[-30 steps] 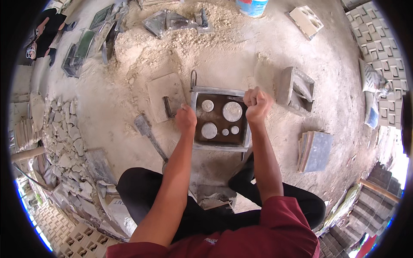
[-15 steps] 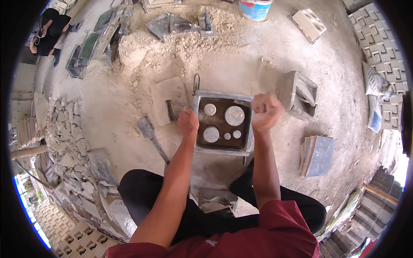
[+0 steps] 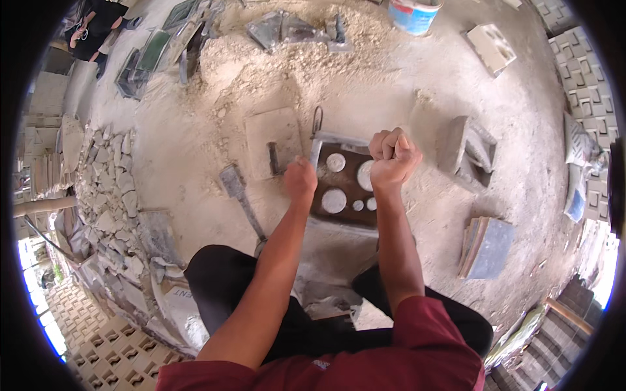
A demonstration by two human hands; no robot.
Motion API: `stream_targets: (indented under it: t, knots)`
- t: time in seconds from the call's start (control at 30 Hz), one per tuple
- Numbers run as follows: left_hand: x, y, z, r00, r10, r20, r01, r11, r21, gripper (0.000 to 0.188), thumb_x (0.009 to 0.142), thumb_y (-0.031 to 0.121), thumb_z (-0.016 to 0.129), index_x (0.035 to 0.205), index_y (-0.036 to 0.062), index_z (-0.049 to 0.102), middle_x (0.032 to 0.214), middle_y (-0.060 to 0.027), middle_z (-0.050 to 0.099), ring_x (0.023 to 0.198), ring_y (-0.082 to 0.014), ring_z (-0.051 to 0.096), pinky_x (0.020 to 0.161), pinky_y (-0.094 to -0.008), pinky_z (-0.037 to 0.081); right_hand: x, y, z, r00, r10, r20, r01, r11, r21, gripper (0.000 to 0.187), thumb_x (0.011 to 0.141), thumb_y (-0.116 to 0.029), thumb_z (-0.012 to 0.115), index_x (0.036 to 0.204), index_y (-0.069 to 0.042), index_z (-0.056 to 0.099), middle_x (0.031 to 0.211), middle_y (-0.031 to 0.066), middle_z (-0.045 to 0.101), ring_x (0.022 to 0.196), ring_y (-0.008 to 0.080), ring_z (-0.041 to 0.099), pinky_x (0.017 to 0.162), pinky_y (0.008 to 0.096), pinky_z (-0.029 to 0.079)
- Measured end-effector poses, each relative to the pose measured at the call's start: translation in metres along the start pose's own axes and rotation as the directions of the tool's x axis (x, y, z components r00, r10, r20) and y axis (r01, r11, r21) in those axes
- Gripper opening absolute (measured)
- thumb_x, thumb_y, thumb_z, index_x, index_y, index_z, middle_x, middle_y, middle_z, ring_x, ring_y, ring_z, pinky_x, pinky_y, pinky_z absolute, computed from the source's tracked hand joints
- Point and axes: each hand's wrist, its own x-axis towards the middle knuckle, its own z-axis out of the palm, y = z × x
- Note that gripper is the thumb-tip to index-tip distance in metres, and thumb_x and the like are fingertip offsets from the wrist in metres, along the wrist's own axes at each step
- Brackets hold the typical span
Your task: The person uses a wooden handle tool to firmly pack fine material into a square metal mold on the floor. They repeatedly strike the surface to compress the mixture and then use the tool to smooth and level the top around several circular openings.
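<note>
In front of my knees lies a rectangular grey metal mould frame [image 3: 343, 228] with a brown floor. Round pale discs [image 3: 334, 201] of several sizes stand inside it. My left hand [image 3: 300, 180] is closed beside the frame's left rim; its fingertips are hidden, so I cannot tell what it grips. My right hand [image 3: 395, 156] is a fist over the frame's right side, covering part of the largest disc [image 3: 366, 176] and most of the right rim. Whether anything is inside that fist is hidden. A wire loop [image 3: 317, 119] sticks up by the far left corner.
Left of the frame lie a dusty board [image 3: 264, 130] with a dark handle and a long-handled flat tool [image 3: 242, 197]. Rubble [image 3: 107, 202] lines the left. At right are a grey block mould [image 3: 466, 155] and stacked slabs [image 3: 490, 247]. Beyond are a bucket [image 3: 415, 16] and another person [image 3: 98, 29].
The whole view has shifted, so the scene sits farther right. My right fist has moved left across the frame and now covers part of the largest disc. My left hand stays by the left rim.
</note>
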Motion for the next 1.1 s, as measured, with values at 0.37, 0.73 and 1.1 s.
stream_targets:
  t: [0.37, 0.73, 1.1]
  knots:
    - [0.005, -0.009, 0.008, 0.999, 0.022, 0.036, -0.020, 0.999, -0.047, 0.056, 0.093, 0.034, 0.031, 0.085, -0.0114, 0.063, 0.092, -0.0336, 0.060, 0.093, -0.0492, 0.057, 0.084, -0.0523, 0.044, -0.004, 0.029, 0.028, 0.986, -0.048, 0.160, 0.054, 0.998, -0.037, 0.057, 0.095, -0.052, 0.028, 0.056, -0.010, 0.022, 0.049, -0.0010, 0.025, 0.042, 0.0090, 0.024, 0.038, 0.0265, 0.017]
    - [0.007, -0.017, 0.008, 0.999, 0.037, 0.004, -0.037, 0.999, -0.036, 0.055, 0.094, 0.034, 0.031, 0.084, -0.0095, 0.063, 0.087, -0.0323, 0.061, 0.087, -0.0479, 0.059, 0.080, -0.0532, 0.046, 0.020, -0.003, 0.018, 0.948, 0.236, 0.216, -0.226, 0.972, -0.069, 0.039, 0.086, -0.027, 0.032, 0.053, -0.008, 0.026, 0.048, -0.0006, 0.025, 0.043, 0.0095, 0.027, 0.040, 0.0273, 0.018]
    - [0.000, -0.005, -0.001, 1.000, 0.018, -0.007, -0.018, 1.000, -0.017, 0.056, 0.093, 0.034, 0.031, 0.085, -0.0109, 0.063, 0.088, -0.0334, 0.060, 0.088, -0.0489, 0.058, 0.080, -0.0529, 0.045, -0.001, -0.017, -0.011, 0.993, 0.111, 0.039, -0.109, 0.994, -0.030, 0.035, 0.087, -0.019, 0.031, 0.054, -0.009, 0.022, 0.047, 0.0005, 0.022, 0.042, 0.0103, 0.024, 0.041, 0.0277, 0.015]
